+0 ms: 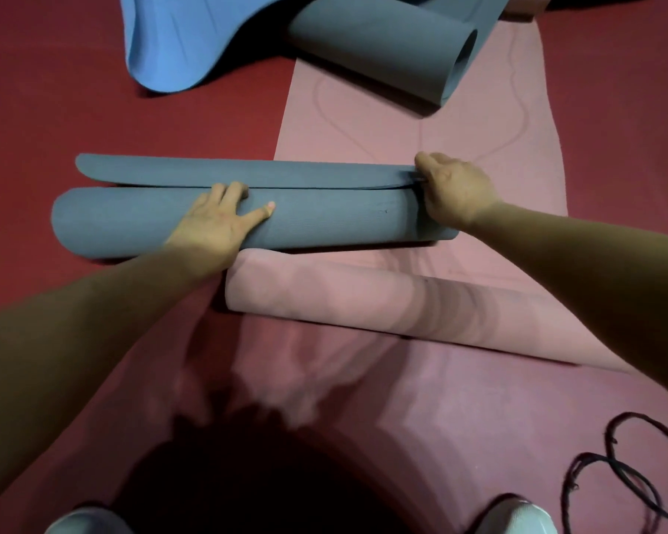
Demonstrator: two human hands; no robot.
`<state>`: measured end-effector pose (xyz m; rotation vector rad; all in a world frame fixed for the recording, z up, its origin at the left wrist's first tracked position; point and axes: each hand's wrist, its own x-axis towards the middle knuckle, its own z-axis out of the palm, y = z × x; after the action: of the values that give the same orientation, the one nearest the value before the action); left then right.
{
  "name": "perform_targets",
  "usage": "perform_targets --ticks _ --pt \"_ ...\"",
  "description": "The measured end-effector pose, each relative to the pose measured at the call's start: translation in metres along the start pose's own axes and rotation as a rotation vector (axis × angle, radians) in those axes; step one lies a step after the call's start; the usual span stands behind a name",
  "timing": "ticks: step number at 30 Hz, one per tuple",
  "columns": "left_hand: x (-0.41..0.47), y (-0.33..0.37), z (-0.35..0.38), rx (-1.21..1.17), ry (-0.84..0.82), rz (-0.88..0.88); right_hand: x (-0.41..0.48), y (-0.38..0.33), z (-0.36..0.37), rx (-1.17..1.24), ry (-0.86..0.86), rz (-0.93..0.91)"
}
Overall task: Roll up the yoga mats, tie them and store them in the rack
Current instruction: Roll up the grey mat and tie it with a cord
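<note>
- Left hand [218, 217]: laid flat and open on top of the grey roll [247, 221], fingers spread, pressing down, gripping nothing.
- Right hand [454, 190]: curled closed at the right end of the roll, pinching something thin and dark at the seam, maybe a strap. Too small to tell for sure.
- Grey roll: lying on the red floor [93, 90], right end resting on the pink mat [363, 136]. Long way runs left to right, ends pointing to each side.
- Loose flap [228, 171]: last flat bit of the grey mat, just past the roll on the far side, not rolled in yet.
- Just near of the grey roll: the pink mat's own rolled end [363, 302], only partly rolled, tilted a little, the rest flat.
- Further off at the top: another grey roll [378, 55], pointing slantwise, open end to the right, and a blue mat [178, 40] lying crumpled.
- Bottom right: dark cord [614, 472] loose on the floor, near a shoe [517, 516].
- Looks like early days: one mat almost rolled, no tie seen on any, no rack in view. Lots left: finishing rolls, tying, putting away.
</note>
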<state>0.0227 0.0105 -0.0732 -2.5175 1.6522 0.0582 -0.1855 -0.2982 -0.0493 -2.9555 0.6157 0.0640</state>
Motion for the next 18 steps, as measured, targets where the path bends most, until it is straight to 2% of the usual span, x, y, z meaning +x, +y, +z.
perform_targets --ticks 3,7,10,14,18 --pt "0.012 0.004 -0.018 0.009 0.1 0.066 -0.013 -0.004 0.009 -0.185 -0.091 -0.109" --pt "0.024 0.008 -0.04 -0.022 -0.048 0.097 -0.012 -0.016 0.024 -0.418 -0.137 -0.09" --pt "0.037 0.012 -0.049 0.044 -0.121 0.131 -0.012 -0.019 0.028 -0.422 -0.133 -0.082" --pt "0.056 0.017 -0.056 0.085 -0.124 0.06 -0.02 -0.014 0.03 -0.407 -0.095 -0.13" --pt "0.056 0.022 -0.027 0.089 -0.375 -0.051 -0.022 -0.012 0.035 -0.349 -0.062 -0.135"
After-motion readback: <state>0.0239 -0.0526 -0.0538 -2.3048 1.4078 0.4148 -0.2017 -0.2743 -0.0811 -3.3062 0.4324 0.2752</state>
